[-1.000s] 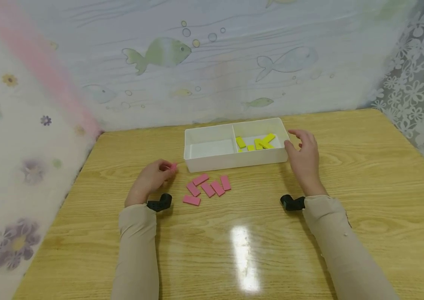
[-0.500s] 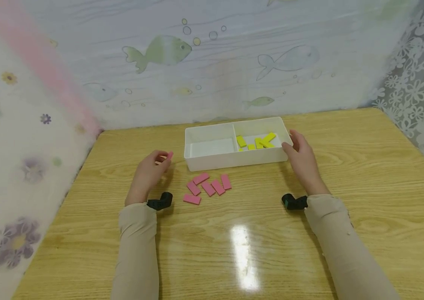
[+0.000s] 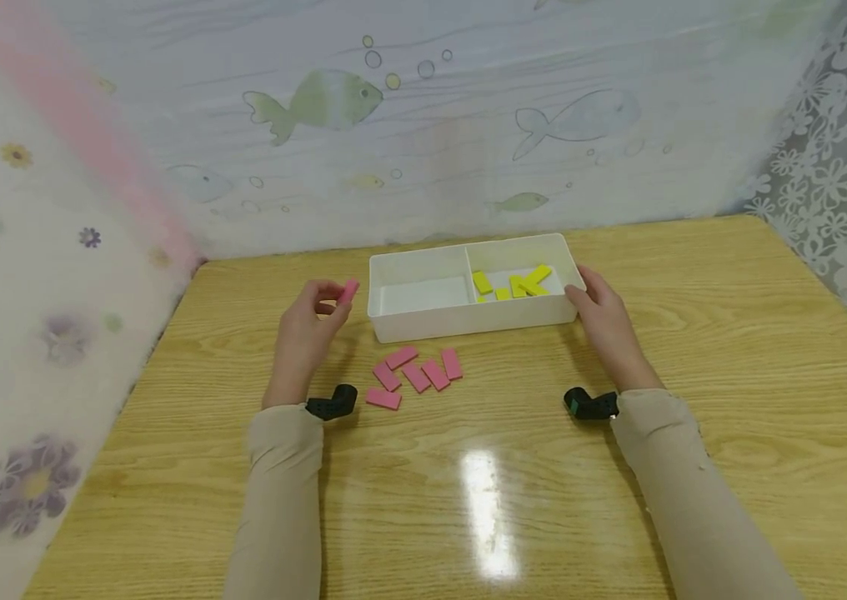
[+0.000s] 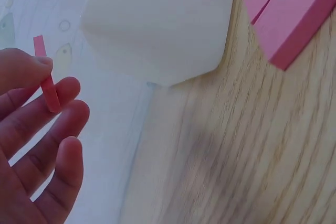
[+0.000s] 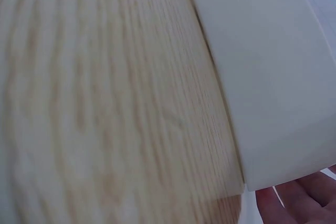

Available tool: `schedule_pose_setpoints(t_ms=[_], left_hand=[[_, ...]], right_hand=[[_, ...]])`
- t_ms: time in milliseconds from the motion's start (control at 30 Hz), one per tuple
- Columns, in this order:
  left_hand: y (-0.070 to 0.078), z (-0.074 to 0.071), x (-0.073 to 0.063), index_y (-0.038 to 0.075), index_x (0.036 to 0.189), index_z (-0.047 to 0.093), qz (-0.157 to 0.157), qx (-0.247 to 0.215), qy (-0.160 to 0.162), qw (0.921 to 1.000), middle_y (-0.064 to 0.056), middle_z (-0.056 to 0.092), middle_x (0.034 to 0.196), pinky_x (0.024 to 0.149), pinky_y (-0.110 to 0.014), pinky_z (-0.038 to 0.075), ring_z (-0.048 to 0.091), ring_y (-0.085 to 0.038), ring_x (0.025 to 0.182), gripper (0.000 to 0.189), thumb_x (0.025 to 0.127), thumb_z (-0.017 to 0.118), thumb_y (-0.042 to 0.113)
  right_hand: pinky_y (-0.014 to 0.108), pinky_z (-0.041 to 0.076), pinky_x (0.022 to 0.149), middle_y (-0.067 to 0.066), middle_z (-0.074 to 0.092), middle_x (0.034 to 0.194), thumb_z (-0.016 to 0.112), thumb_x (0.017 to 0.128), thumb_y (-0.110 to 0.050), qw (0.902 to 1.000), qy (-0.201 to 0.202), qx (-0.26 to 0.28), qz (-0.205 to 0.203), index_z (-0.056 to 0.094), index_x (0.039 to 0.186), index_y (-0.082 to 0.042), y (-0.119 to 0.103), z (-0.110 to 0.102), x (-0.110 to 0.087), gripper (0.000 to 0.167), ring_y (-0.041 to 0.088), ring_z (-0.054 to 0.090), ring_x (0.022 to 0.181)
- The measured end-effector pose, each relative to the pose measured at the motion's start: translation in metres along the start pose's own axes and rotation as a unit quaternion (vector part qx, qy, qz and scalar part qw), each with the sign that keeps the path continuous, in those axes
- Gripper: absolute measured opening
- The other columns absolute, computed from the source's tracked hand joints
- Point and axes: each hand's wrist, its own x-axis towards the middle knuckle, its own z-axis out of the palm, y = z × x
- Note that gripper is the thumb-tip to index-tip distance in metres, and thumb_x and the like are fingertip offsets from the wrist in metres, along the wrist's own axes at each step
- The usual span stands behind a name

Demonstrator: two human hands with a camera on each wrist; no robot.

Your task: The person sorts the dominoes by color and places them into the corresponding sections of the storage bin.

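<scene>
In the head view my left hand (image 3: 306, 333) pinches a small pink block (image 3: 348, 292) between thumb and fingers, raised just left of a white two-compartment box (image 3: 423, 321). The left wrist view shows that pink block (image 4: 47, 74) edge-on under the thumb, the other fingers loosely bent. My right hand (image 3: 611, 329) holds the box's right end, thumb at the front corner and fingers along the side. From the right wrist only some fingers (image 5: 299, 203) appear, by the box's end wall (image 5: 273, 77). Several yellow blocks (image 3: 482, 282) lie in the right compartment; the left compartment is bare.
Several flat pink blocks (image 3: 416, 377) lie loosely grouped on the wooden table (image 3: 408, 492) in front of the box. Behind the table stands a wall covering (image 3: 438, 167) with fish drawings. Black wrist devices (image 3: 333, 403) sit on both forearms.
My left hand has lifted the pink block from the table's surface, moving it farther forward and up beside the box. My right hand has settled closer on the box's right corner.
</scene>
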Motion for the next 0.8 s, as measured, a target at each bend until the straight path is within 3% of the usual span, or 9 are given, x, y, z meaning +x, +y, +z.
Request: schedule_pose_setpoints(t_ms=[133,367,600,800], left_hand=[[0.005,0.005,0.0,0.019,0.112,0.052,0.009,-0.01,0.001,0.9999,0.003,0.055,0.109,0.071,-0.033,0.044,0.05,-0.017,0.096,0.03,0.085,0.06,0.03],[0.011,0.016,0.0,0.02,0.107,0.055,0.054,-0.003,-0.013,0.9984,0.005,0.056,0.099,0.069,-0.031,0.044,0.05,-0.014,0.09,0.026,0.085,0.06,0.034],[0.011,0.024,0.0,0.021,0.098,0.059,0.075,0.012,-0.018,0.9969,0.004,0.054,0.088,0.066,-0.03,0.043,0.049,-0.013,0.085,0.017,0.085,0.06,0.031],[0.013,0.027,0.0,0.024,0.104,0.059,0.086,0.037,-0.037,0.9949,0.007,0.056,0.094,0.06,-0.03,0.042,0.047,-0.014,0.08,0.018,0.087,0.057,0.03]], right_hand=[[0.04,0.019,0.105,0.001,0.021,0.146,0.038,0.093,-0.041,1.0,-0.001,0.0,0.002,0.021,0.143,-0.018,0.0,-0.001,0.0,0.058,0.017,0.019,0.132],[0.042,0.022,0.104,0.002,0.023,0.145,0.041,0.092,-0.045,1.0,-0.007,-0.004,-0.004,0.023,0.143,-0.019,0.0,0.0,0.001,0.06,0.019,0.023,0.131],[0.042,0.025,0.102,0.002,0.023,0.145,0.041,0.092,-0.043,0.9998,-0.016,0.009,-0.007,0.023,0.142,-0.018,0.002,0.001,0.001,0.059,0.019,0.024,0.13],[0.041,0.026,0.102,0.002,0.023,0.145,0.041,0.093,-0.041,0.9997,-0.017,0.014,-0.008,0.023,0.142,-0.018,0.001,0.001,0.001,0.057,0.018,0.024,0.13]])
